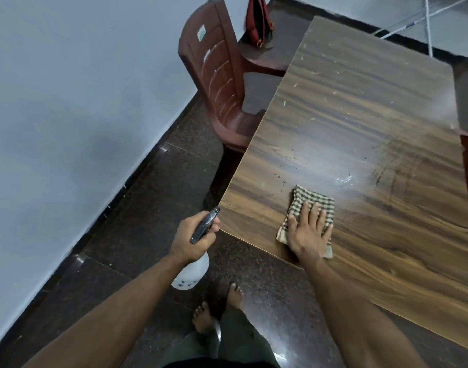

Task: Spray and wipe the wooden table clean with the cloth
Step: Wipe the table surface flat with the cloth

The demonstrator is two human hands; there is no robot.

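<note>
The wooden worktop (360, 115) shows wet streaks. A brown chair (217, 83) stands on its left. The checked cloth (311, 208) lies near the near-left corner under the flat, spread right hand (307, 229). The left hand (193, 237) grips the spray bottle (191, 272) off the edge.

Maroon plastic chair (219, 83) stood at far left, beside white wall (68, 115). Red bag (258, 19) lay on dark speckled floor (153, 187) beyond it.
</note>
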